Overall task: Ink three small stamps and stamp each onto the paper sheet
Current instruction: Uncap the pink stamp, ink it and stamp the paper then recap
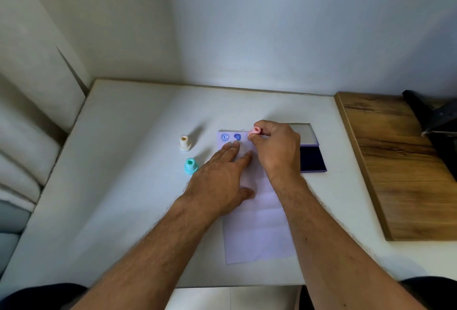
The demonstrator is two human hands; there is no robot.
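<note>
Clearly the pink stamp point(256, 131) is small, light and stiff; the right hand point(277, 147) pinches it by its narrow handle at the top right of the paper sheet point(259, 230), which the left hand point(222, 176) presses flat on the counter point(123, 186) with straight fingers. Its inked face is hidden under the fingers, so I cannot tell if it touches the paper, and the ink pad point(312, 158) is partly covered.

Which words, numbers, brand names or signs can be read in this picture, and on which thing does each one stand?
No text can be read.
First round blue stamp print on the white paper sheet: a ring with marks inside, too small to read.
Second round blue stamp print: a blurred blot.
Cream plastic stamp, turquoise plastic stamp, pink plastic stamp, open dark blue ink pad: no label visible.
</note>
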